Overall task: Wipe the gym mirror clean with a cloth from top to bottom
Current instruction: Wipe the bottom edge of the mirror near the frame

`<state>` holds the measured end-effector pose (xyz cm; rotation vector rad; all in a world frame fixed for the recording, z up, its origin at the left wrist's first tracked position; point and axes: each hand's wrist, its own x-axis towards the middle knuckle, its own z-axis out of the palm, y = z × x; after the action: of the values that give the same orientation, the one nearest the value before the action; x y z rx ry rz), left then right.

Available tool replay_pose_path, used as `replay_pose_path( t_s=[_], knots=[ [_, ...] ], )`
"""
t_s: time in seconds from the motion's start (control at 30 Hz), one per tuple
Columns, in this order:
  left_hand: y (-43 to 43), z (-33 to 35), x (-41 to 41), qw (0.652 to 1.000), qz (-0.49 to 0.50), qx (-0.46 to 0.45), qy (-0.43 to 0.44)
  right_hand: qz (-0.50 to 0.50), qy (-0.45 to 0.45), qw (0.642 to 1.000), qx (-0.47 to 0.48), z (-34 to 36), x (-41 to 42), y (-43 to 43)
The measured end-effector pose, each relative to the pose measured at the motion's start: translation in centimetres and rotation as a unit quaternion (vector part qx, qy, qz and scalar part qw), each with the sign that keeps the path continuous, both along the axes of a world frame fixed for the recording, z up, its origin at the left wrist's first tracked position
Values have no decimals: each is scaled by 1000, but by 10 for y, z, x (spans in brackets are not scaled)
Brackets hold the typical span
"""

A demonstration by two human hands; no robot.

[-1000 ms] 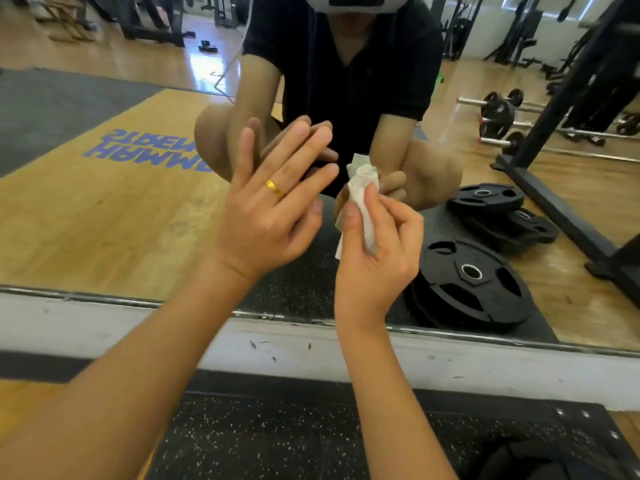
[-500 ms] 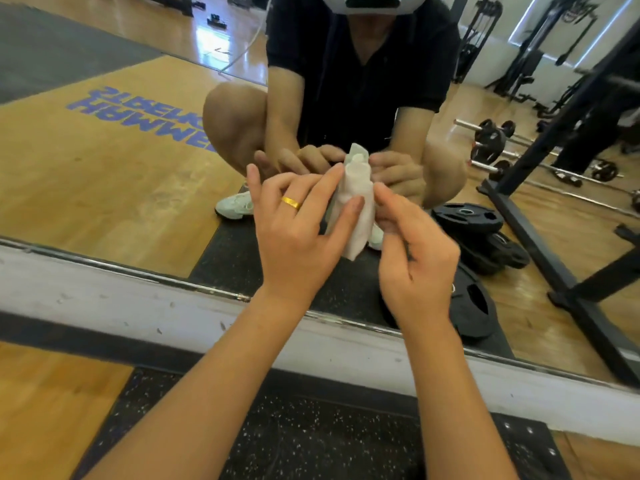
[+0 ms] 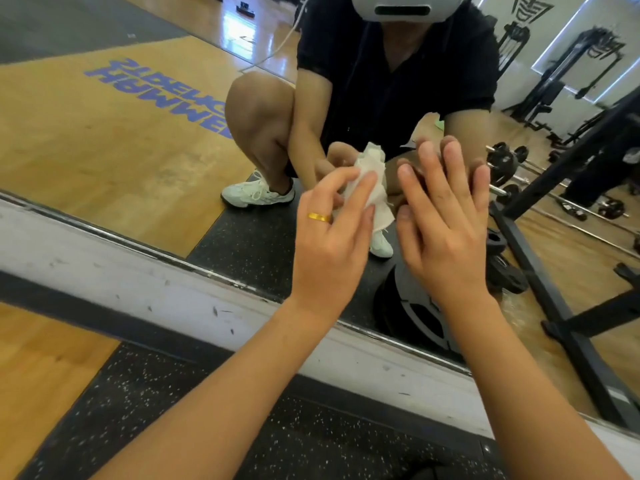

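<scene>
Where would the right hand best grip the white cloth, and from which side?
Probably the bunched upper end of the white cloth, coming from its right. The left hand pinches the middle from the left, so the cloth stands upright with its top and right edge free, facing the open right hand. The loose lower tail would likely flop.

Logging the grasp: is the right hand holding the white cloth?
No, the left hand holds the white cloth while the right hand is spread open beside it.
</scene>
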<state>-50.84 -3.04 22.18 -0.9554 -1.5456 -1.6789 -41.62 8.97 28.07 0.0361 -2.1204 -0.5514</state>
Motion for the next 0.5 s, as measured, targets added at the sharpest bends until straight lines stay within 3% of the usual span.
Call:
replay_pose_path(
  t_s=[0.23, 0.37, 0.5],
  knots=[
    [-15, -2, -28, 991, 45, 89, -93, 0, 40, 999, 13, -4, -7, 1],
    [-7, -4, -14, 1000, 18, 21, 6, 1, 47, 999, 4, -4, -9, 1],
    [-14, -4, -26, 998, 52, 36, -1, 4, 53, 999, -4, -4, -10, 1]
  ],
)
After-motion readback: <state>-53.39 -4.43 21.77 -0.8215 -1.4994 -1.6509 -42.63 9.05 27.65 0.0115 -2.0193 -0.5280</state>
